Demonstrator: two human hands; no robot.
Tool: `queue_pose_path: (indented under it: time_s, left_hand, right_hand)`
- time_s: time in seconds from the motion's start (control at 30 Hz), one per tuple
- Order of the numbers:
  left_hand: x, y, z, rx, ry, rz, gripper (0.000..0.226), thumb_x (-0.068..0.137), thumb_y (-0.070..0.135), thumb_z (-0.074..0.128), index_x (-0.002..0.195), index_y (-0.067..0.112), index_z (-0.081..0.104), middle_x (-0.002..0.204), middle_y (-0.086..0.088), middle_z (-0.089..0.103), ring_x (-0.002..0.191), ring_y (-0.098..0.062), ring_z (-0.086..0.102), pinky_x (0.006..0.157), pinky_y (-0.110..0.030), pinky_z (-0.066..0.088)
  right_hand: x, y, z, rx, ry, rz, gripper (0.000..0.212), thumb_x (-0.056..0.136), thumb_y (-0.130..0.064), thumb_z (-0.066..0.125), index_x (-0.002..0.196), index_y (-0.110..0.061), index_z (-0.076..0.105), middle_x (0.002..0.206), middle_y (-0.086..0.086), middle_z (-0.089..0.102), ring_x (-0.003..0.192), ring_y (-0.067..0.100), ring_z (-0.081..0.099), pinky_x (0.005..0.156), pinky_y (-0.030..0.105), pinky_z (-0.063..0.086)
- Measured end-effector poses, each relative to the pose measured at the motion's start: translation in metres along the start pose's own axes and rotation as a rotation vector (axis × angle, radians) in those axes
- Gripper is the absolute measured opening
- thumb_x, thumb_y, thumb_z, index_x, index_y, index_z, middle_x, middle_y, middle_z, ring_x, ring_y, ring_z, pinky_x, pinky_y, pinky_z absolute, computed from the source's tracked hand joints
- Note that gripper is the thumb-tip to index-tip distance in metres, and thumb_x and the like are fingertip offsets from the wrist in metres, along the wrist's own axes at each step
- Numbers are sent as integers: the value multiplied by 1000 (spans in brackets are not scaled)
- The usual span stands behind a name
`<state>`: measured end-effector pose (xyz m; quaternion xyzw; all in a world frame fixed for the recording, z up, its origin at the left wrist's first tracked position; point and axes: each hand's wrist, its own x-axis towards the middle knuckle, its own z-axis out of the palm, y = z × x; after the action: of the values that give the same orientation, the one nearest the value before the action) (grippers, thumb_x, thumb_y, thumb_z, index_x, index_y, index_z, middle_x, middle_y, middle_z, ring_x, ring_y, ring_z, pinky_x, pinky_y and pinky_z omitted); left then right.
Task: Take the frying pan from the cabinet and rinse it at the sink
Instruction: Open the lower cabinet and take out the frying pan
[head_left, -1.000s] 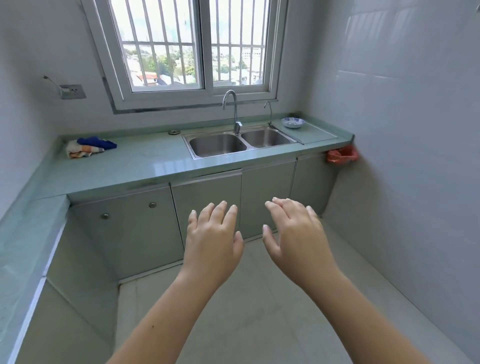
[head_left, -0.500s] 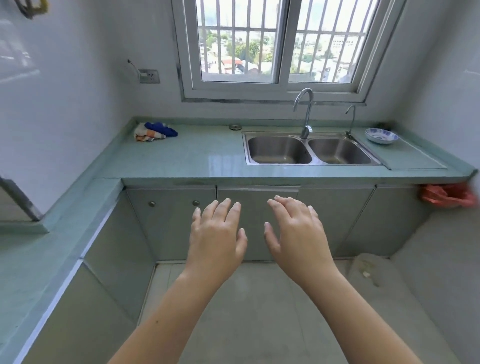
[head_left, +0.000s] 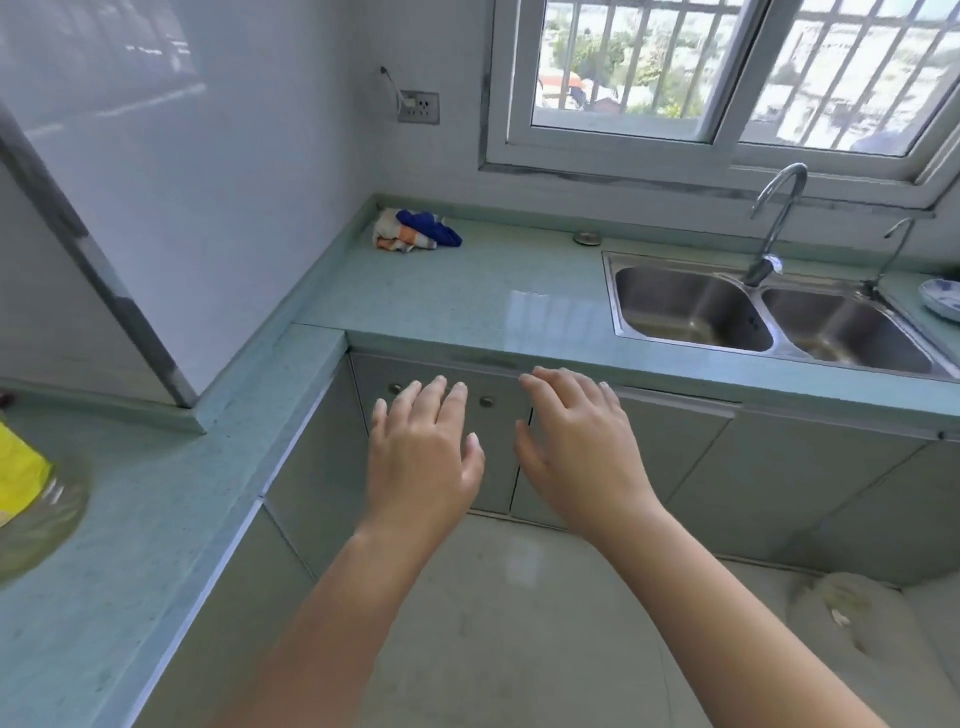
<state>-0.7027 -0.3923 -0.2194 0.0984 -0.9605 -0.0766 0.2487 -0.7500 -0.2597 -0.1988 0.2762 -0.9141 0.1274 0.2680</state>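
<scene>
My left hand and my right hand are held out side by side, palms down, fingers apart, holding nothing. They hover in front of the pale green cabinet doors under the counter, near two round knobs. All the doors are closed. The steel double sink with its curved faucet sits in the counter to the upper right. No frying pan is visible.
A green L-shaped counter runs along the left and back walls. A striped and blue cloth lies in the back corner. A patterned dish sits right of the sink. A yellow-labelled bottle stands at far left. A pale bag lies on the floor.
The view has swung left and closer to the counter. The sink has shifted to the right of the frame. Both hands stay open and now sit right before the cabinet doors.
</scene>
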Motion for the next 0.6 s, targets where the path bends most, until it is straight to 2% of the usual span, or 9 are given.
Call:
queue_pose_path:
  time_s: [0.3,0.47,0.6]
  left_hand:
    - [-13,-107,7,44,-45,-269,46,68,23,59,109,4,67,112,-16,69,102,-35,65,84,-56,52]
    - [-36,-143,16,90,-91,-436,46,67,22,60,108,4,67,111,-16,69,99,-35,66,80,-54,54]
    - [-48,-157,33,94,-104,-595,43,69,18,66,111,4,64,114,-17,66,105,-36,63,83,-55,52]
  right_hand:
    - [40,-87,72,119,-144,-214,36,67,-23,60,99,-11,70,101,4,73,96,26,70,79,49,54]
    - [50,-125,105,204,-234,-372,46,73,-27,39,102,-11,70,103,3,72,97,25,69,80,46,54]
    - [59,-147,135,285,-316,-494,42,70,-25,42,98,-12,71,100,2,73,94,25,70,78,43,55]
